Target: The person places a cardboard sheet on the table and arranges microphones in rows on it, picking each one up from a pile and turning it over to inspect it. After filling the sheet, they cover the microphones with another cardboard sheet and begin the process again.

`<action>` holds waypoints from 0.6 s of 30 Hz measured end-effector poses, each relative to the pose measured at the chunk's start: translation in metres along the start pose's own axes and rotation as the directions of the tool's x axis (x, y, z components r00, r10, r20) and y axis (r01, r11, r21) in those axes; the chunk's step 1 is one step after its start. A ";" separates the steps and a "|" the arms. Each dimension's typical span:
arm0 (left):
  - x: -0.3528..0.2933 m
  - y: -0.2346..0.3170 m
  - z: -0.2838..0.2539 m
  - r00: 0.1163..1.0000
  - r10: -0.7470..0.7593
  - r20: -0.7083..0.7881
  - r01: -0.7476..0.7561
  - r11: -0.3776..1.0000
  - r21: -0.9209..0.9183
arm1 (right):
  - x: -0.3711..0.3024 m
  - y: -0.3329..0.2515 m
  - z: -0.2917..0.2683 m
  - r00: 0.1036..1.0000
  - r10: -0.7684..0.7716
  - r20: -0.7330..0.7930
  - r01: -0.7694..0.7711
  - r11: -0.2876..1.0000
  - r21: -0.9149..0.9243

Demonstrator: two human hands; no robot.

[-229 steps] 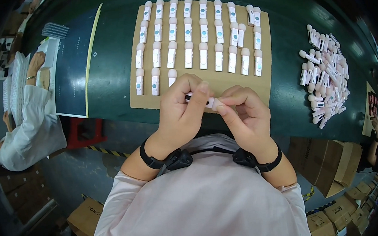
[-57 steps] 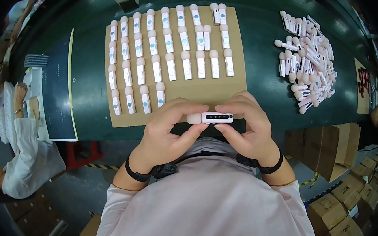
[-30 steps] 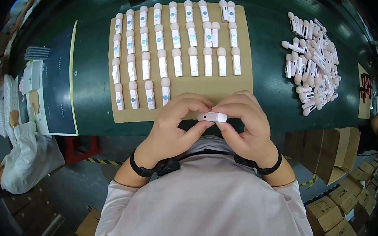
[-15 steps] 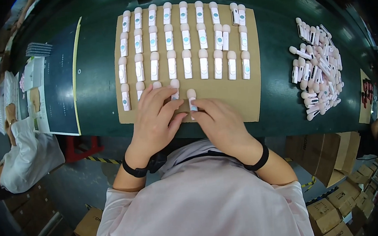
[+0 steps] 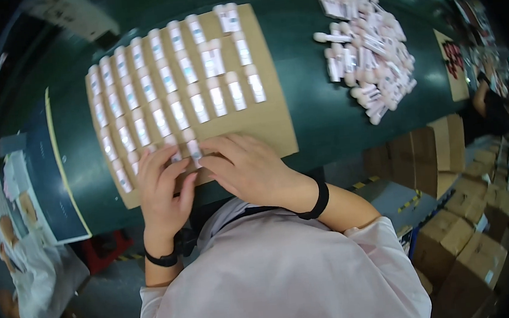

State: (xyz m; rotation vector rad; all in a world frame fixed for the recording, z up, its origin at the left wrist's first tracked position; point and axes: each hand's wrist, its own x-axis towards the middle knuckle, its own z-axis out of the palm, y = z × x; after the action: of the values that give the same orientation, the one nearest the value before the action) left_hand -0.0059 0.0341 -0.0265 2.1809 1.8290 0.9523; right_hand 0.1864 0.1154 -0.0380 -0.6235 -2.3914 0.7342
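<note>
Small white wand-shaped devices with rounded pale-pink heads, many with a bluish round spot, lie in rows on a brown cardboard sheet. At the near row, my right hand pinches the lower end of one wand-shaped device between thumb and fingers. To its left, my left hand is curved with thumb and fingers apart, holding nothing. Its fingertips are over the neighbouring device and hide part of that row; whether they touch it I cannot tell. A black band circles each wrist.
Right of the sheet, a heap of similar devices lies on the dark green table. Red items sit on a board farther right. Cardboard boxes stand below the table's right side. A person in white is at the left.
The whole view has swung, so the sheet and heap appear shifted left and tilted. Both hands keep nearly the same places by the near row, my right one still on the same device.
</note>
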 end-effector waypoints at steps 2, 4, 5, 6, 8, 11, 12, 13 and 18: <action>0.005 0.002 0.003 1.000 0.010 -0.005 -0.010 1.000 -0.015 | -0.013 0.009 -0.022 0.998 0.053 -0.036 -0.055 0.997 -0.053; 0.008 0.004 0.005 0.999 0.008 -0.035 -0.010 0.998 -0.059 | -0.029 0.020 -0.048 0.992 0.093 -0.085 -0.101 0.991 -0.086; 0.008 0.005 0.006 0.999 -0.003 -0.053 -0.001 0.997 -0.072 | -0.036 0.026 -0.063 0.985 0.123 -0.117 -0.141 0.977 -0.158; 0.008 0.004 0.007 0.999 -0.001 -0.055 -0.003 0.997 -0.072 | -0.045 0.034 -0.079 0.977 0.148 -0.151 -0.180 0.957 -0.226; 0.009 0.006 0.008 0.998 -0.001 -0.067 -0.007 0.993 -0.116 | -0.070 0.051 -0.106 0.934 0.228 -0.274 -0.311 0.897 -0.315; 0.012 0.012 0.008 0.998 -0.013 -0.062 0.004 0.991 -0.137 | -0.102 0.071 -0.146 0.860 0.239 -0.451 -0.456 0.757 -0.467; 0.014 0.015 0.010 0.999 -0.017 -0.049 0.010 0.989 -0.145 | -0.113 0.079 -0.155 0.834 0.196 -0.516 -0.486 0.702 -0.520; 0.015 0.017 0.010 0.999 -0.025 -0.037 0.019 0.989 -0.146 | -0.118 0.083 -0.160 0.833 0.195 -0.517 -0.486 0.704 -0.518; 0.022 0.027 0.013 0.999 0.014 -0.038 -0.019 0.989 -0.148 | -0.132 0.100 -0.173 0.545 0.584 -0.602 -0.794 0.589 -0.147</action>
State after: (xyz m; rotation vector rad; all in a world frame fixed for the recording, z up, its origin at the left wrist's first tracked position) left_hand 0.0250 0.0514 -0.0152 2.1062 1.6980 1.1015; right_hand 0.4177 0.1770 -0.0275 -1.8124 -1.7284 0.2716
